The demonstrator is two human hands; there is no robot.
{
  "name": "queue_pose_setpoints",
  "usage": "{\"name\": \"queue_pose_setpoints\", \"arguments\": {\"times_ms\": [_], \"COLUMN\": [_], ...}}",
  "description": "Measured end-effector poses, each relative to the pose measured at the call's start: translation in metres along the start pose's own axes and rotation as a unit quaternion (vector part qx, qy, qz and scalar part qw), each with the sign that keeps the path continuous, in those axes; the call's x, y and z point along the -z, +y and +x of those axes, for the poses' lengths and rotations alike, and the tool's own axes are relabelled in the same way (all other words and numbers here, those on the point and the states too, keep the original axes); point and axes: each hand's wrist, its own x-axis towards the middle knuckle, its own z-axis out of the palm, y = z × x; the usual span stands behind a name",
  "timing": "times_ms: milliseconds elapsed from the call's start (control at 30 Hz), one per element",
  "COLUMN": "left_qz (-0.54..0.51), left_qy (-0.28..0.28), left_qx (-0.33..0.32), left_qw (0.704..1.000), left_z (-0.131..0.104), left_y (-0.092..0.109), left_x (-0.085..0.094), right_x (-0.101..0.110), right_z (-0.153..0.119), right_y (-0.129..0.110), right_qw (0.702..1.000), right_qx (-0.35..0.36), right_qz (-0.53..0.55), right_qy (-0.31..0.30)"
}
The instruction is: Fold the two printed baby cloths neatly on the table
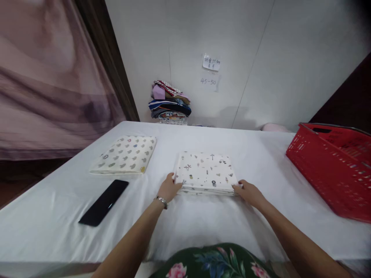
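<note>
A white cloth (205,170) with small printed palm trees and other motifs lies folded into a flat rectangle in front of me. My left hand (169,188) grips its near left corner, thumb on top and fingers along the side. At the near right corner, my right hand (249,193) pinches the folded layers. The stacked layers show along the near edge. A metal bracelet (161,200) circles my left wrist. Farther left rests a second folded cloth (124,155), cream with grey mushroom-like prints, touched by neither hand.
A black phone (103,202) lies left of my left hand. On the right stands a red plastic basket (327,173). Behind the white-covered table (223,227), a pile of folded fabrics (169,102) sits against the wall, beside paper notes (211,63). A pinkish curtain (52,77) hangs left.
</note>
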Motion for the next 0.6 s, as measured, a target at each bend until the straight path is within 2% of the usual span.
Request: {"name": "queue_pose_setpoints", "arguments": {"times_ms": [67, 133, 200, 267, 333, 433, 500, 600], "left_qz": [0.072, 0.143, 0.192, 0.236, 0.272, 0.291, 0.291, 0.287], "left_qy": [0.047, 0.105, 0.139, 0.132, 0.086, 0.015, 0.007, 0.008], "left_qx": [-0.040, -0.127, -0.233, -0.303, -0.307, -0.271, -0.262, -0.260], "left_qw": [0.996, 0.976, 0.943, 0.914, 0.908, 0.917, 0.920, 0.922], "left_z": [-0.004, -0.005, -0.001, 0.006, 0.013, 0.020, 0.021, 0.020], "left_y": [0.007, 0.021, 0.036, 0.045, 0.042, 0.022, 0.009, 0.001], "left_x": [0.001, 0.002, -0.001, -0.008, -0.017, -0.029, -0.034, -0.035], "right_x": [0.003, 0.000, -0.006, -0.014, -0.021, -0.029, -0.034, -0.038], "right_z": [-0.004, -0.003, 0.006, 0.023, 0.044, 0.071, 0.080, 0.084], "right_y": [-0.015, -0.040, -0.067, -0.086, -0.090, -0.071, -0.056, -0.044], "right_qw": [0.992, 0.972, 0.950, 0.933, 0.938, 0.961, 0.964, 0.959], "right_qx": [0.090, 0.191, 0.277, 0.326, 0.303, 0.197, 0.170, 0.176], "right_qz": [-0.060, -0.073, -0.071, -0.095, -0.135, -0.177, -0.191, -0.207], "right_qy": [0.069, 0.113, 0.126, 0.123, 0.105, 0.075, 0.072, 0.083]}}
